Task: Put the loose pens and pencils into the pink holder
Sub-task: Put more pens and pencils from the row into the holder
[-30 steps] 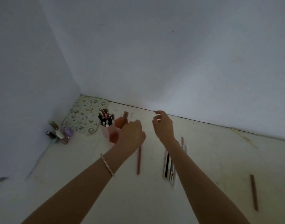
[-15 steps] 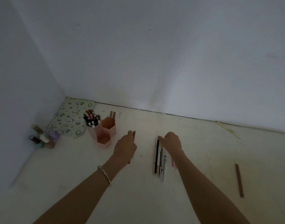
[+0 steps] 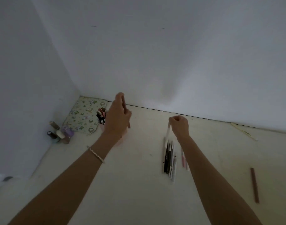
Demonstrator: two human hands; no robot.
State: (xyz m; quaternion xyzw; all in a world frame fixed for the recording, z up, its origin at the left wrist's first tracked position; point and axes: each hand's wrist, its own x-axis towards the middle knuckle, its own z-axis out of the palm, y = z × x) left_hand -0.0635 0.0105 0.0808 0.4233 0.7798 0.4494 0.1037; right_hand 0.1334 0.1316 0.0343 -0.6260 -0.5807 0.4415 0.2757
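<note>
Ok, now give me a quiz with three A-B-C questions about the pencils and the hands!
1. What colour is the pencil in the left hand? A. brown B. blue C. green
2. Where does the other brown pencil lie? A. across an arm B. far right on the table, alone C. standing upright
3. What is the right hand doing? A. lying flat B. pinching a pale pen that hangs down C. pointing upward
Answers: 1 A, its shaft looks brown. 2 B, it lies apart from the pen bunch. 3 B, fingers curl round the pen's top.
</note>
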